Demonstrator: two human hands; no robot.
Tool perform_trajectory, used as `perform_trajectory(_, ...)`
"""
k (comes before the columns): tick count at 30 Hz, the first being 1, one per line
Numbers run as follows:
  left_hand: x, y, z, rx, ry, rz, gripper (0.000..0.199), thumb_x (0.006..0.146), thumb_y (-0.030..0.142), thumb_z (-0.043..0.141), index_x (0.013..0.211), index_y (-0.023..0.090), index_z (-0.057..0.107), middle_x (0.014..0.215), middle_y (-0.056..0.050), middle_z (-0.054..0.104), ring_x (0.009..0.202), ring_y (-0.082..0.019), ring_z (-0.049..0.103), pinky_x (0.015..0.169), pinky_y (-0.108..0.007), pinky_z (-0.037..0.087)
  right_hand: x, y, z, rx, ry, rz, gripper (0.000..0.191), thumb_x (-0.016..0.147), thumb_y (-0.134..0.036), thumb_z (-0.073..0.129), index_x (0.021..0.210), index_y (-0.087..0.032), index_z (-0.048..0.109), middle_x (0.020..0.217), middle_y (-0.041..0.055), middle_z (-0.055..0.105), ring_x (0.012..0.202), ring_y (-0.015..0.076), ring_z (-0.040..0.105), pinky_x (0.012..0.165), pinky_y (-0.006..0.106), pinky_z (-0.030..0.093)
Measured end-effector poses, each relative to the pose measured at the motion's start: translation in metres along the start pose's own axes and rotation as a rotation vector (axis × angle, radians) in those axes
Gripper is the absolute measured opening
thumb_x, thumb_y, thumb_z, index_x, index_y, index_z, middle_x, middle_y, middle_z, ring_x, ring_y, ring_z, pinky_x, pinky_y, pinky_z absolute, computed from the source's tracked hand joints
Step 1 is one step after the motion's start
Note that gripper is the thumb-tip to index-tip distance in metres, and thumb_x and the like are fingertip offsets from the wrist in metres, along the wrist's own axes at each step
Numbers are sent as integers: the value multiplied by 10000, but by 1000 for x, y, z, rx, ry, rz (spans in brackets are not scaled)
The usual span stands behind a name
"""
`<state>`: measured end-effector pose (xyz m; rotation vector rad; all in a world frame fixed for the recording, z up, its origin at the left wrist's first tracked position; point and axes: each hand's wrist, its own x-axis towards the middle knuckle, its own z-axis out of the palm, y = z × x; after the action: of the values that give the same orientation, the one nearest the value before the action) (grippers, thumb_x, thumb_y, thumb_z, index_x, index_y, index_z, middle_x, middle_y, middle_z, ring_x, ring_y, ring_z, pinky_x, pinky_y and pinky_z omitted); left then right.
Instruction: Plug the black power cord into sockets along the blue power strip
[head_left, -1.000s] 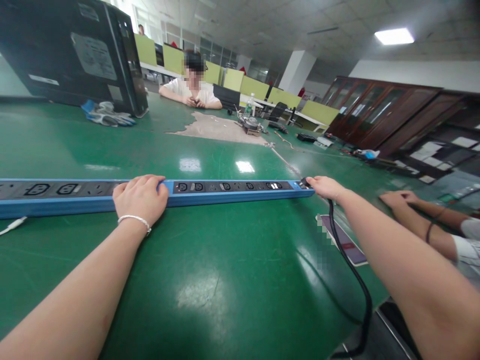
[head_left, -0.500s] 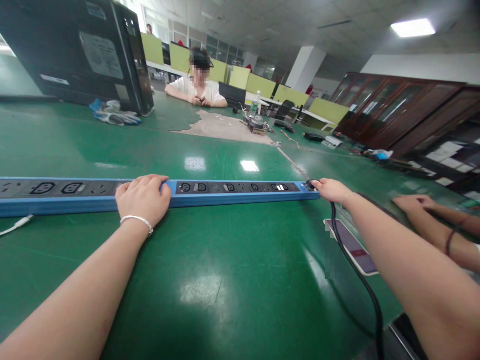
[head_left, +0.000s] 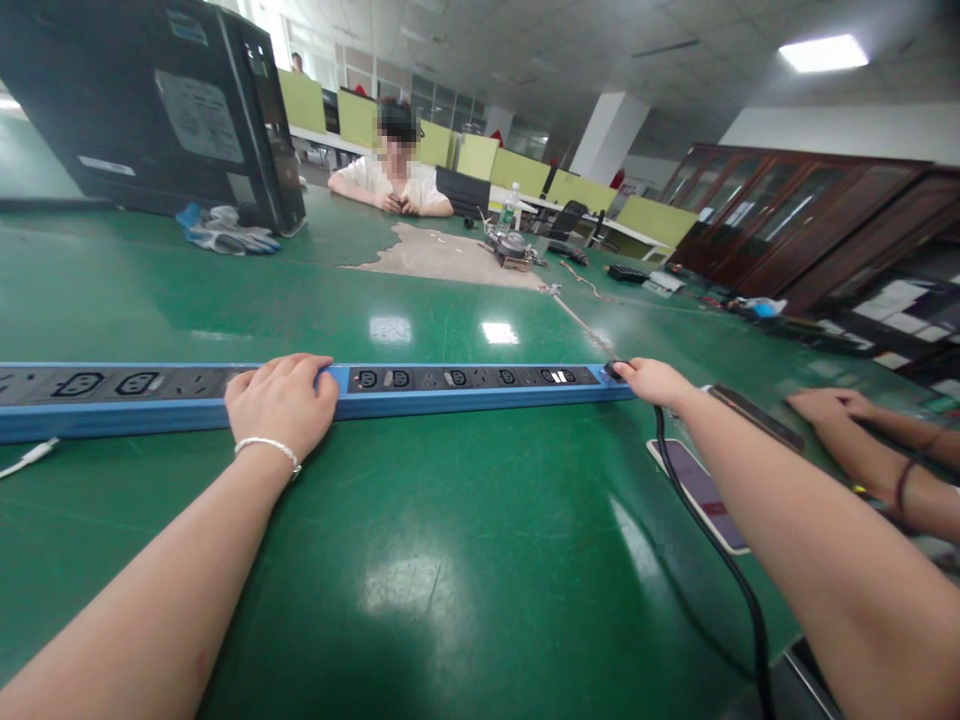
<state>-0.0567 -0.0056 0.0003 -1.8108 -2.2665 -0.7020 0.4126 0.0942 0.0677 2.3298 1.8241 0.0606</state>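
Note:
A long blue power strip [head_left: 480,398] with a row of black sockets lies across the green table. My left hand [head_left: 281,400] is wrapped over its middle, thumb on the near side and fingers reaching over the top. At the strip's right end, my right hand [head_left: 651,382] grips a black plug [head_left: 616,371], which touches the end face area of the strip. How deep the plug sits is hidden by my fingers. From under that hand a black power cable [head_left: 701,515] hangs and curves down over the table edge.
A phone [head_left: 694,490] lies under my right forearm, with a dark flat object [head_left: 756,416] beyond it. Another person's hands [head_left: 821,405] rest at the right. A white cable [head_left: 30,455], gloves [head_left: 225,232] and a black computer case [head_left: 150,110] are at the left. Someone sits across the table.
My right hand, with the plug, has moved slightly left against the strip's end. The strip and my left hand have shifted a little left in view.

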Motion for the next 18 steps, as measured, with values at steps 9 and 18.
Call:
perform_trajectory(9,1,-1,0,30,-19,3,399,876,356,278,1063,263,619,1183,-32,638,1140,-210,527,934,-405,328,2,-8,-1,-29,-28,-38,503,924,-452,268,991,-96,618,1109,190,623,1039,282,578,861,333,428)
perform_trajectory(18,0,0,1,39,7,-3,409,871,347,270,1058,266,625,1165,-23,644,1120,-217,540,929,-418,326,3,-14,8,-60,-41,-25,513,940,-401,228,1112,-58,569,1189,210,581,1085,255,564,882,313,416)
